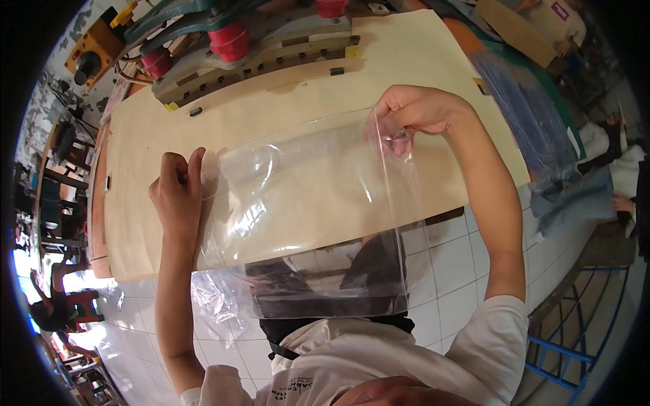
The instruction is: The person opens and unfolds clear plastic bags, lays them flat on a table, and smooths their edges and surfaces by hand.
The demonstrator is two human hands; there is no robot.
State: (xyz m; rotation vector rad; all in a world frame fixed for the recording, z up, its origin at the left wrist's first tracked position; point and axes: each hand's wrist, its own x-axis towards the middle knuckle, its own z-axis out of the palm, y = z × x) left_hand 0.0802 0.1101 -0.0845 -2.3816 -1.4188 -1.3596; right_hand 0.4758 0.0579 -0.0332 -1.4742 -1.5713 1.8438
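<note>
A clear plastic sheet is stretched between my two hands above the tan-covered table, its lower part hanging past the front edge before my body. My right hand is closed on the sheet's upper right corner, and some fingers show through the film. At the left edge of the sheet my left hand is closed with the thumb pointing up; the film meets it on the thumb side. Light glares off folds in the plastic, and crumpled film hangs at lower left.
A green machine with red cylindrical parts and a slotted metal bar stands at the table's back. A stack of bluish plastic film lies at right. A blue metal rack is at lower right. Other people are at upper right.
</note>
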